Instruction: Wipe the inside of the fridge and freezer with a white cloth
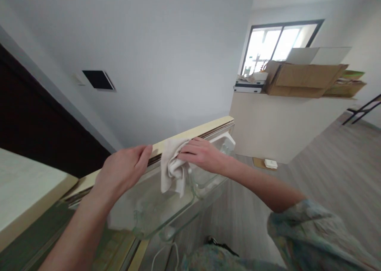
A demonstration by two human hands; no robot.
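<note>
An open refrigerator door with a cream-coloured top edge and a dark, grimy-looking seal runs across the middle of the head view. My left hand is hooked over its top edge, with most fingers hidden behind the door and the thumb along the top. Further along the same edge, my right hand presses a crumpled white cloth against the seal. Part of the cloth hangs down the inner side of the door. Clear door shelves sit below the cloth.
The fridge's pale top is at the left, beside a dark doorway. A grey wall with a black panel rises behind the door. Cardboard boxes rest on a half-wall, and a white cable is below.
</note>
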